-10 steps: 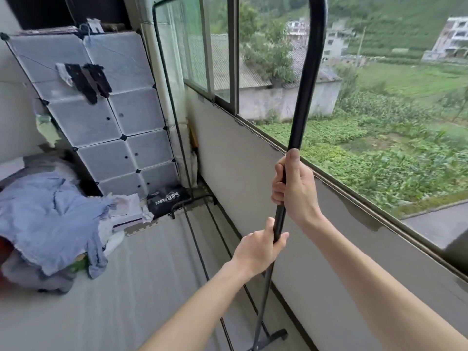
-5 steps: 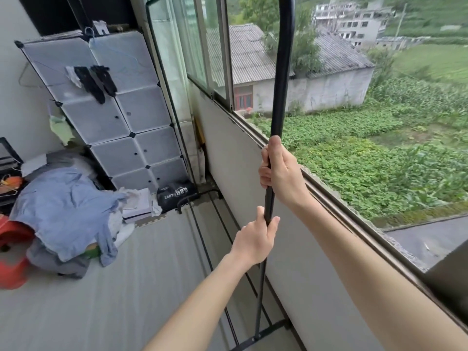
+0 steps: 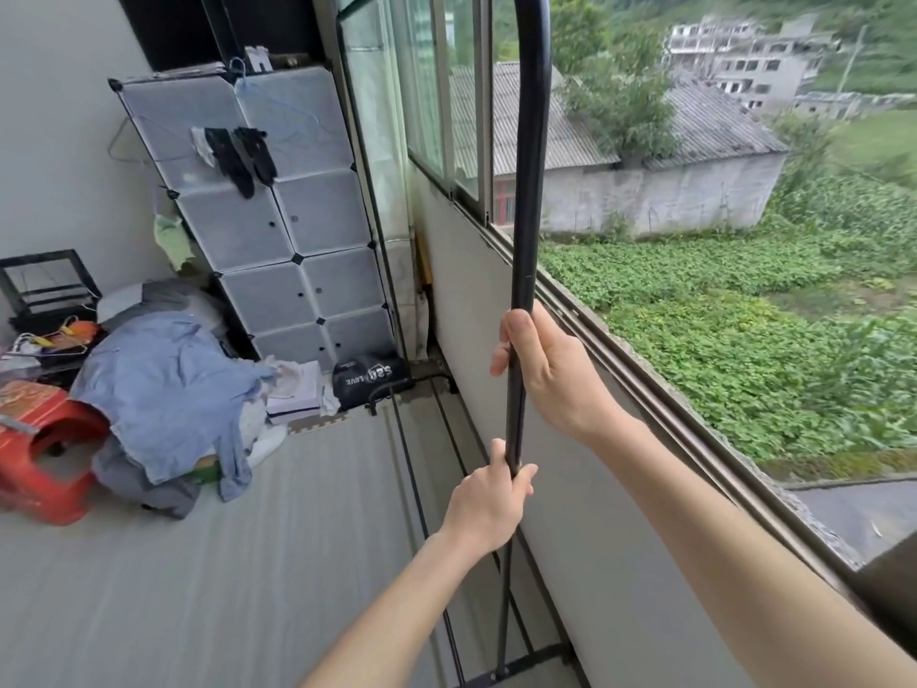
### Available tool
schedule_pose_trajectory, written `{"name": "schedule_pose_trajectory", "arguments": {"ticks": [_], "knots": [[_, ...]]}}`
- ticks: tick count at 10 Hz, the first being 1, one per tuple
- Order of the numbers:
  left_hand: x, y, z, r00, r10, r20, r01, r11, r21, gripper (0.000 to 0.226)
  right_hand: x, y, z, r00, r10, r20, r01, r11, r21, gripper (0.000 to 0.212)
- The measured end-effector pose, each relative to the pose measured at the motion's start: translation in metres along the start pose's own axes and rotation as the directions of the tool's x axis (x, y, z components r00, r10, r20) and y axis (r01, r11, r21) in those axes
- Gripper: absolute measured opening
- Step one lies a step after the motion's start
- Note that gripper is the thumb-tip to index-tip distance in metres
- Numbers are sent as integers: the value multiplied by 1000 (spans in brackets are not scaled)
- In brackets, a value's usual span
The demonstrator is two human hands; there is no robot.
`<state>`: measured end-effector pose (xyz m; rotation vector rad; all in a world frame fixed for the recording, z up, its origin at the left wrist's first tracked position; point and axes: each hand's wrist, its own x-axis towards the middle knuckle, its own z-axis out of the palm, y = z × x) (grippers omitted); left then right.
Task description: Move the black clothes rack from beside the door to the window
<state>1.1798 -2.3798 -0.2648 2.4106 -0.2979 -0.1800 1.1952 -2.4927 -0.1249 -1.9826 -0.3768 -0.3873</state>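
1. The clothes rack (image 3: 525,201) is plain black, near the window.
2. The cube cabinet (image 3: 278,211) at far left has frosted grey-white panels with black edges.
3. Black socks (image 3: 243,158) hang on it.
4. A light blue cloth (image 3: 168,389) lies left.
5. The stool (image 3: 44,449) is red.
6. The floor (image 3: 198,588) is pale grey with fine stripes.

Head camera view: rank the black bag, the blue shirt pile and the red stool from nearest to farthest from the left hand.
From the left hand:
1. Black bag, on the floor by the wall under the window.
2. Blue shirt pile, to the left.
3. Red stool, far left edge.
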Motion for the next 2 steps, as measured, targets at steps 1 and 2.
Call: {"name": "schedule_pose_trajectory", "arguments": {"ticks": [1,2], "knots": [[-4,6,-5,1000,-25,5,25,1000,-2,48,-5,-3,-11,996,36,87,-17,978,-210,45],[-6,6,-1,999,-36,-18,36,999,-7,54,-9,-20,-49,987,-14,160,95,857,-507,38]]}}
